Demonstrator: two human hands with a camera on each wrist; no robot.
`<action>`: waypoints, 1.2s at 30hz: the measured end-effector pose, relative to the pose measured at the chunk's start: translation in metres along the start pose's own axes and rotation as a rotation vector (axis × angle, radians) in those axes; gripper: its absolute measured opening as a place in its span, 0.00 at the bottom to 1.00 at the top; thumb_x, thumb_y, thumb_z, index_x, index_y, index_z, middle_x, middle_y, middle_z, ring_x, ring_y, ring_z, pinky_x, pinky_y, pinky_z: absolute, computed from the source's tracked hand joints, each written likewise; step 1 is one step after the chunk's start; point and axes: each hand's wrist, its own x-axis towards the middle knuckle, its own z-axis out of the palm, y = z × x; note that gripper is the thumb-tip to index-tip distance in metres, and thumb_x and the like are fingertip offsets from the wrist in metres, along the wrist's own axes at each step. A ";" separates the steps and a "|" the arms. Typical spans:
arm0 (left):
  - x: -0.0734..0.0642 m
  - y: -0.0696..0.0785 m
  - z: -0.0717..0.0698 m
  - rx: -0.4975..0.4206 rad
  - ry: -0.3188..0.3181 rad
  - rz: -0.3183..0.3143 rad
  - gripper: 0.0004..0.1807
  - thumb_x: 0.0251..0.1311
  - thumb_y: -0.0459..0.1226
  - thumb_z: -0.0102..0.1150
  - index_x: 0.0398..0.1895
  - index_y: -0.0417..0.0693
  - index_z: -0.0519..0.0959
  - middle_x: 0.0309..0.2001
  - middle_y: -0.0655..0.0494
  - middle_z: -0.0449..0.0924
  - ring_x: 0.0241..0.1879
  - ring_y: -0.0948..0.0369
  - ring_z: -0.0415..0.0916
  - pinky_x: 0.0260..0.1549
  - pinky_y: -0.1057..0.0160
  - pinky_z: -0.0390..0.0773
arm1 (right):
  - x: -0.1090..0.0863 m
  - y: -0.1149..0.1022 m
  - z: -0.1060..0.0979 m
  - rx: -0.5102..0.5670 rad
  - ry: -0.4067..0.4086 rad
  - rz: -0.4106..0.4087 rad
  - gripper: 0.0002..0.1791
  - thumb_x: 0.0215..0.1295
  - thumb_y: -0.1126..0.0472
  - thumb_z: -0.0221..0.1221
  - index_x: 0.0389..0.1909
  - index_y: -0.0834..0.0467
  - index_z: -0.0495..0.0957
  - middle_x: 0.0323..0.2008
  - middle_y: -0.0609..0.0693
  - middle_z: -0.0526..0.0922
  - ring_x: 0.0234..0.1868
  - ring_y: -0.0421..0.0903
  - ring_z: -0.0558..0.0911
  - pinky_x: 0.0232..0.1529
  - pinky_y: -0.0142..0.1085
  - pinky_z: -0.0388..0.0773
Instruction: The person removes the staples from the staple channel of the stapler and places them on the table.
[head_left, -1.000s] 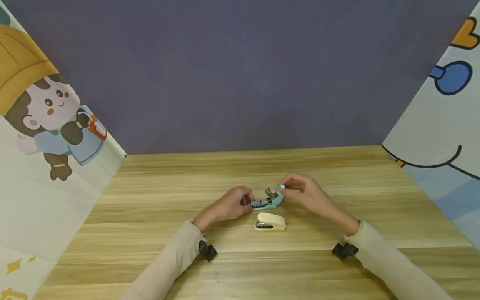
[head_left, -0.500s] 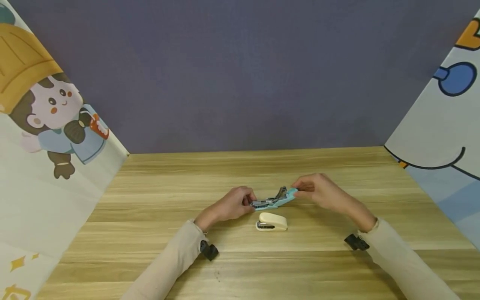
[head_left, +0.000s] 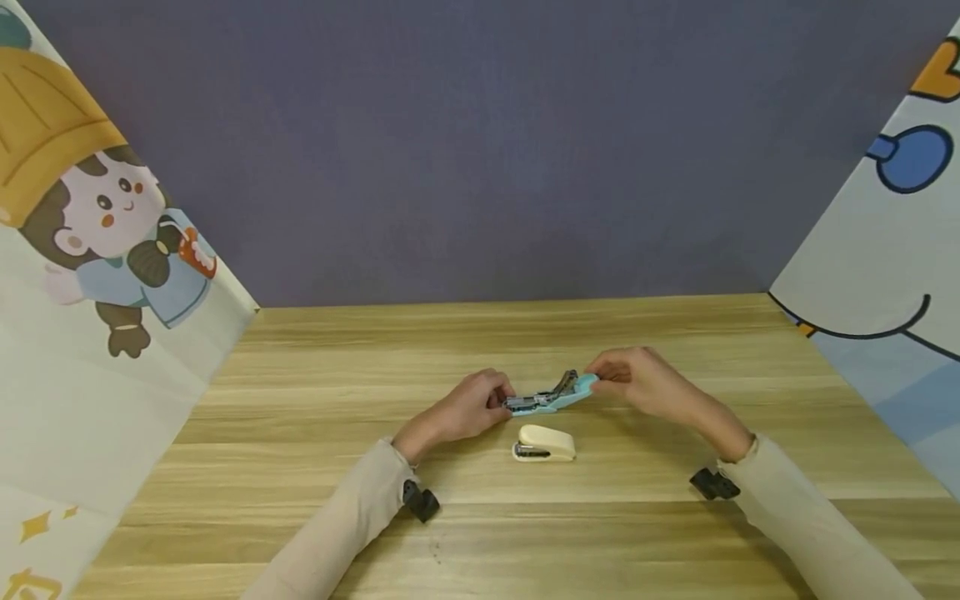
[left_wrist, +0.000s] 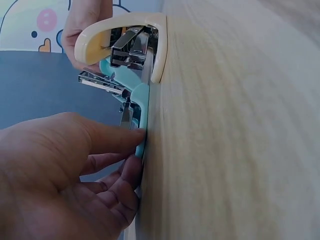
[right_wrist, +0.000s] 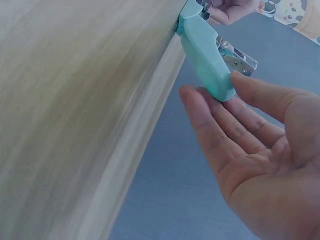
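A teal stapler is swung wide apart over the table, its metal inner parts exposed. My left hand pinches the base end, thumb and fingers along its edges. At the other end, the tip of the raised teal cover sits between the thumb and fingers of my right hand. A metal magazine piece sticks up at an angle from the hinge area. Just in front of it, a cream stapler rests on the table, touched by neither hand.
The wooden tabletop runs back to a dark grey-blue panel. Side walls with cartoon prints stand at left and right. A black wrist camera is strapped at the left cuff, another at the right.
My right hand has moved right, bending the teal stapler's cover further outward so it lies flatter. The left hand keeps its grip in nearly the same place. The cream stapler stays put.
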 end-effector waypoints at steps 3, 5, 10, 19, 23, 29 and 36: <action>0.002 0.001 0.000 -0.008 0.018 -0.008 0.08 0.60 0.30 0.66 0.41 0.41 0.79 0.36 0.52 0.75 0.33 0.64 0.72 0.34 0.68 0.75 | 0.000 -0.003 -0.003 -0.049 0.020 -0.002 0.17 0.69 0.61 0.61 0.55 0.63 0.79 0.47 0.55 0.85 0.47 0.51 0.84 0.47 0.45 0.82; 0.002 0.002 -0.001 -0.010 0.025 -0.017 0.07 0.60 0.30 0.66 0.41 0.41 0.79 0.36 0.52 0.75 0.33 0.64 0.72 0.34 0.67 0.75 | -0.001 -0.007 -0.005 -0.083 0.038 -0.001 0.18 0.71 0.60 0.60 0.58 0.63 0.77 0.49 0.56 0.85 0.48 0.51 0.84 0.48 0.46 0.82; 0.002 0.003 -0.001 -0.011 0.033 -0.025 0.07 0.60 0.29 0.65 0.41 0.41 0.80 0.36 0.51 0.76 0.34 0.63 0.72 0.34 0.67 0.74 | -0.002 -0.023 -0.012 -0.133 0.117 -0.025 0.20 0.75 0.56 0.56 0.62 0.62 0.75 0.50 0.56 0.85 0.49 0.52 0.84 0.48 0.49 0.81; 0.000 0.003 0.001 -0.022 0.052 -0.086 0.07 0.61 0.29 0.65 0.42 0.41 0.79 0.38 0.52 0.76 0.35 0.63 0.73 0.36 0.66 0.75 | 0.010 -0.058 -0.004 -0.105 0.167 -0.105 0.21 0.75 0.52 0.55 0.62 0.58 0.76 0.48 0.50 0.86 0.48 0.48 0.84 0.48 0.47 0.81; 0.001 0.003 0.003 -0.021 0.054 -0.094 0.07 0.61 0.30 0.65 0.41 0.42 0.80 0.37 0.52 0.76 0.35 0.63 0.73 0.36 0.65 0.76 | 0.020 -0.069 0.006 -0.058 0.130 -0.120 0.19 0.74 0.54 0.56 0.60 0.58 0.77 0.51 0.50 0.85 0.50 0.47 0.83 0.49 0.45 0.81; 0.003 0.002 0.003 -0.036 0.041 -0.109 0.07 0.62 0.31 0.64 0.42 0.43 0.80 0.38 0.53 0.76 0.35 0.63 0.73 0.36 0.64 0.75 | 0.032 -0.069 0.027 0.105 0.037 -0.138 0.18 0.75 0.55 0.54 0.59 0.58 0.77 0.51 0.52 0.84 0.50 0.49 0.84 0.49 0.45 0.81; 0.002 0.003 0.003 -0.048 0.032 -0.118 0.08 0.63 0.32 0.63 0.44 0.42 0.79 0.39 0.52 0.76 0.35 0.62 0.73 0.36 0.64 0.75 | 0.040 -0.053 0.053 0.410 -0.097 -0.062 0.18 0.77 0.64 0.50 0.57 0.74 0.74 0.44 0.66 0.83 0.44 0.61 0.85 0.46 0.48 0.82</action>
